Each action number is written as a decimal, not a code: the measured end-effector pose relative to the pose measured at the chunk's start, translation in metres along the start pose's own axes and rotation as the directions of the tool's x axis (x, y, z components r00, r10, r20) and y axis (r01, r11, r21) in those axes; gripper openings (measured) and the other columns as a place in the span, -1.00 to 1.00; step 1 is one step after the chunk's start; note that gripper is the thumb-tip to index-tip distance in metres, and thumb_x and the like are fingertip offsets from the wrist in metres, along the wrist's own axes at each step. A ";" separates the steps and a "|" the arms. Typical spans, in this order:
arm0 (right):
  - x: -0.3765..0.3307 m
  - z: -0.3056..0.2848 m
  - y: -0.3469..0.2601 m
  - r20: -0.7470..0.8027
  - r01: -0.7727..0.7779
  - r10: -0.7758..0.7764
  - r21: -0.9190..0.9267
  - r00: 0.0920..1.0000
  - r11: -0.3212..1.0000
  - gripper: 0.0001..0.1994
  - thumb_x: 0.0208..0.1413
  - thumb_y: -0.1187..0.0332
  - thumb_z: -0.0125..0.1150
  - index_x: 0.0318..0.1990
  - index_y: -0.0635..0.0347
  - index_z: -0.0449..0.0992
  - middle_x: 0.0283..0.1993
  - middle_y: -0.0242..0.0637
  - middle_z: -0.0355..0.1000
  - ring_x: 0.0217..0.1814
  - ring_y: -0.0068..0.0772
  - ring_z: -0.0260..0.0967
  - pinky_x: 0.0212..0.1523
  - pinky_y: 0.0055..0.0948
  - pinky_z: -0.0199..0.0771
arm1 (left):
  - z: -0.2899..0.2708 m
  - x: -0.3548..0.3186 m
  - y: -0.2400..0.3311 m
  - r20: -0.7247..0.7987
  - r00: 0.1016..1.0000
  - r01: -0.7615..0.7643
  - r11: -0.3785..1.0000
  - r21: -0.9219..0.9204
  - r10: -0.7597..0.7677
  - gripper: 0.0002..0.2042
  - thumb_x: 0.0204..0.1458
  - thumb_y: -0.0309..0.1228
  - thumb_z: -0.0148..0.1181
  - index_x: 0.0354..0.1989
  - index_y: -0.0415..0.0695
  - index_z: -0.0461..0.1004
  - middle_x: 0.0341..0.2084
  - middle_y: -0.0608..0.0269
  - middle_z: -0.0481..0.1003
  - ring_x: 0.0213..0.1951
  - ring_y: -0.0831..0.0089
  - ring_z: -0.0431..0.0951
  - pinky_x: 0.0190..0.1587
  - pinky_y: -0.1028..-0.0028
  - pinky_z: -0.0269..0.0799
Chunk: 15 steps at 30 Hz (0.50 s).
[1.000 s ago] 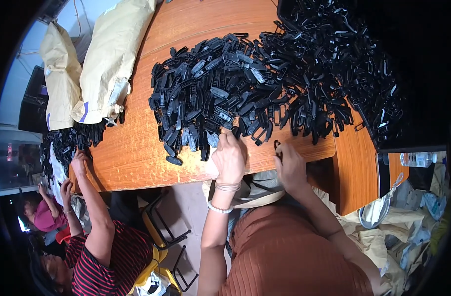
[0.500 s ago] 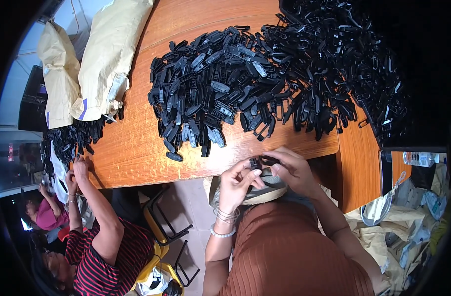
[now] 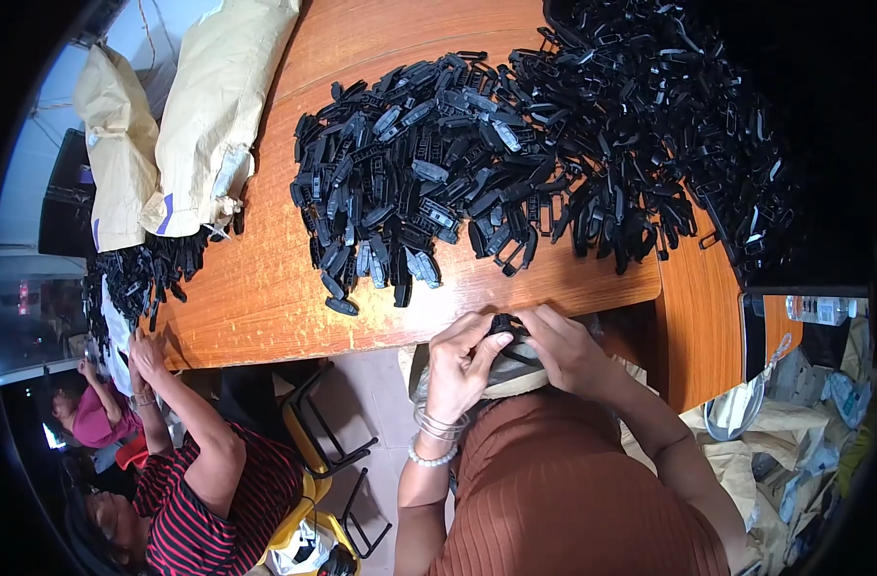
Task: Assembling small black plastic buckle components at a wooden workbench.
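Between my two hands, at the near edge of the wooden table (image 3: 256, 317), is a small black plastic part (image 3: 503, 324). My left hand (image 3: 460, 353) pinches it from the left, thumb and fingertips closed on it. From the right, my right hand (image 3: 565, 350) has its curled fingers against the same part, and they cover much of it. Beyond my hands lies a large heap of similar black plastic parts (image 3: 390, 163), long and narrow. A second heap of black frame-like pieces (image 3: 640, 106) joins it on the right.
Paper sacks (image 3: 213, 115) lie at the far left beside another black pile (image 3: 150, 274). A co-worker in a striped shirt (image 3: 222, 499) sits at the left with hands at that pile. Crumpled bags (image 3: 765, 442) and a plastic bottle (image 3: 822, 309) are at the right.
My hands have come together around the black part, the right hand shifting down and left with its fingers closing in. The co-worker's hands have moved slightly toward their body.
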State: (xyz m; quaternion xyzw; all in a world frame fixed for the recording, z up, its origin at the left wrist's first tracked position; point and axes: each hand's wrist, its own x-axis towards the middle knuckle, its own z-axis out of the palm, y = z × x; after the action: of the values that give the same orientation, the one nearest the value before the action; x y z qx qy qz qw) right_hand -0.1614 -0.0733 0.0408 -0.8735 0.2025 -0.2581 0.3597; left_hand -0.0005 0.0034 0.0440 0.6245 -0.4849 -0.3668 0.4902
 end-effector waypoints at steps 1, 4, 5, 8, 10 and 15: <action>0.001 0.002 -0.002 -0.001 0.003 -0.003 0.000 1.000 1.000 -0.62 0.03 0.55 -0.03 0.05 0.46 0.21 -0.18 0.01 0.26 -0.18 -0.03 0.29 -0.17 -0.27 0.33 | 0.005 -0.001 0.005 -0.032 0.992 0.122 0.991 -0.049 -0.123 -0.86 -0.03 -0.55 0.16 -0.32 -0.37 0.48 -0.61 0.24 0.35 -0.66 0.58 0.31 -0.59 0.57 0.22; 0.002 0.007 -0.004 -0.035 -0.142 0.145 0.070 0.989 0.987 -0.61 0.01 0.56 0.01 0.04 0.44 0.25 -0.16 0.00 0.26 -0.14 -0.04 0.29 -0.17 -0.30 0.33 | 0.021 0.000 0.003 -0.069 0.979 0.184 0.974 -0.133 -0.194 -0.82 0.03 -0.54 0.11 -0.22 -0.39 0.45 -0.59 0.25 0.37 -0.60 0.61 0.42 -0.55 0.65 0.29; 0.000 0.007 -0.003 -0.090 -0.120 0.129 0.098 0.988 0.988 -0.62 0.00 0.58 -0.01 0.03 0.44 0.28 -0.19 -0.05 0.26 -0.19 -0.13 0.30 -0.20 -0.35 0.33 | 0.025 0.000 0.000 -0.104 0.983 0.134 0.980 -0.145 -0.150 -0.81 0.04 -0.53 0.10 -0.19 -0.39 0.44 -0.57 0.24 0.39 -0.57 0.61 0.45 -0.52 0.66 0.32; -0.006 0.012 0.003 -0.202 -0.190 0.285 0.391 0.937 0.901 -0.66 0.01 0.57 0.01 0.00 0.41 0.33 -0.18 -0.15 0.29 -0.21 -0.32 0.31 -0.22 -0.46 0.35 | 0.021 0.000 0.003 -0.112 0.962 0.204 0.929 -0.308 -0.248 -0.81 0.05 -0.53 0.09 -0.18 -0.37 0.46 -0.51 0.23 0.44 -0.52 0.57 0.49 -0.45 0.66 0.37; -0.013 0.006 0.003 0.062 -0.399 0.587 0.790 0.807 0.466 -0.72 0.05 0.54 0.04 -0.05 0.40 0.37 -0.18 -0.29 0.32 -0.29 -0.58 0.32 -0.24 -0.60 0.35 | 0.023 -0.002 -0.009 -0.071 0.962 0.206 0.871 -0.447 -0.264 -0.80 0.05 -0.53 0.09 -0.17 -0.37 0.46 -0.47 0.20 0.46 -0.52 0.53 0.50 -0.42 0.64 0.39; -0.015 0.009 0.015 0.167 -0.408 0.593 0.863 0.787 0.298 -0.74 0.00 0.61 0.03 -0.11 0.44 0.40 -0.25 -0.30 0.34 -0.37 -0.60 0.32 -0.30 -0.64 0.34 | 0.028 -0.005 -0.020 -0.046 0.961 0.182 0.752 -0.633 -0.272 -0.78 0.04 -0.54 0.10 -0.16 -0.41 0.44 -0.40 0.11 0.49 -0.46 0.47 0.51 -0.36 0.61 0.41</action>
State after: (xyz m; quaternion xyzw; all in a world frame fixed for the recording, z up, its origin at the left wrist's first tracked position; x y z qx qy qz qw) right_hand -0.1702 -0.0708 0.0200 -0.4309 0.3385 -0.2764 0.7895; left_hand -0.0235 0.0021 0.0174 0.5049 -0.2225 -0.5199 0.6521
